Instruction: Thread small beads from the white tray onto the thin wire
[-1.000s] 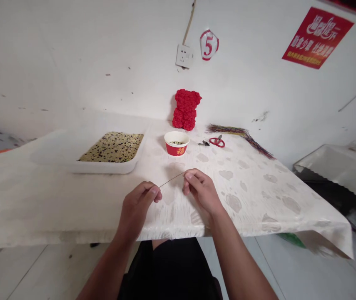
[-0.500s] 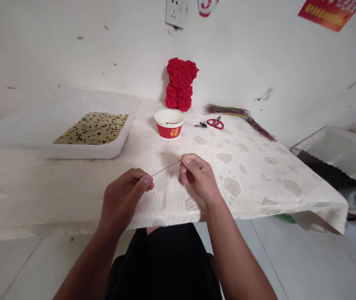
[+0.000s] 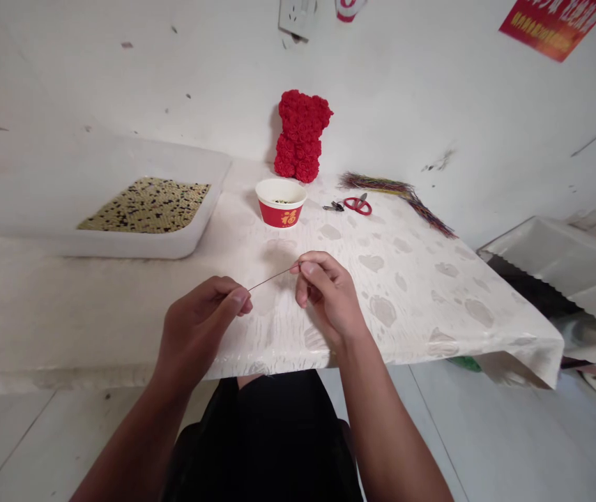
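A thin dark wire (image 3: 271, 277) stretches between my two hands above the front part of the table. Its lower end is pinched by the thumb and fingers of my left hand (image 3: 203, 314). At the upper end, my right hand (image 3: 326, 286) grips it between thumb and forefinger, the other fingers curled in. Whatever sits at the right fingertips is too small to make out. Beyond the hands stands a red and white paper bowl (image 3: 281, 203) with small dark and pale bits inside.
A translucent bin (image 3: 182, 247) at left holds a mat of pale and black beads (image 3: 146, 206). Behind the bowl stands a red rose bear (image 3: 302, 136). Red-handled scissors (image 3: 359, 204), a small dark metal piece (image 3: 334, 207) and bundles of coloured wires (image 3: 381, 183) lie to the right.
The view has shifted slightly, so the table and its things sit a little higher and further left. Both hands keep their hold on the wire, nearly unmoved.
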{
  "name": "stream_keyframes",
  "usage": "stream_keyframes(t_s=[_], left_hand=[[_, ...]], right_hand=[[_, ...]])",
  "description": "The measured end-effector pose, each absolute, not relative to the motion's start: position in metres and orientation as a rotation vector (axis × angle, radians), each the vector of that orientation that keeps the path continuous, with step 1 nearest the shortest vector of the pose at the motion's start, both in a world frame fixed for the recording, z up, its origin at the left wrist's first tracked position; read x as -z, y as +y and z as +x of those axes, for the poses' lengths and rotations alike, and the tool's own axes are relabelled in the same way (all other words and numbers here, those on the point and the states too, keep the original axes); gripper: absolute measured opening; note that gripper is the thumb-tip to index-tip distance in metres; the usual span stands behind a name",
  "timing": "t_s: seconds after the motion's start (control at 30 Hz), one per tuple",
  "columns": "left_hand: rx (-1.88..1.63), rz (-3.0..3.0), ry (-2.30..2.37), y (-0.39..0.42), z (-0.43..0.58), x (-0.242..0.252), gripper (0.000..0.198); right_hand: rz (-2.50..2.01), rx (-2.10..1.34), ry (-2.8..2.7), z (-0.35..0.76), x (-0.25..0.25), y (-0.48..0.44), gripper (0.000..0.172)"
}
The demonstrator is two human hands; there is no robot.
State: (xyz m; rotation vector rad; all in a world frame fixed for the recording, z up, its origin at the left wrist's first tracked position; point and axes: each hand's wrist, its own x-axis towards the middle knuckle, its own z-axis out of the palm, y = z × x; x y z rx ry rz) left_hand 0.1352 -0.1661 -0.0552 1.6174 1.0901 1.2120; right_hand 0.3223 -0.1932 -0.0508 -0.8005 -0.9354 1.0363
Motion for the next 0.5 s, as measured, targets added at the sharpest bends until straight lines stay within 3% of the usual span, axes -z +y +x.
stream_keyframes(t_s=[0.5], left_hand=[[-1.242, 1.59, 1.077, -0.169, 0.1365, 0.054, 0.018]], right_hand=[[-0.765, -1.058, -0.947, 0.3236, 0.0518, -0.1959, 0.006]])
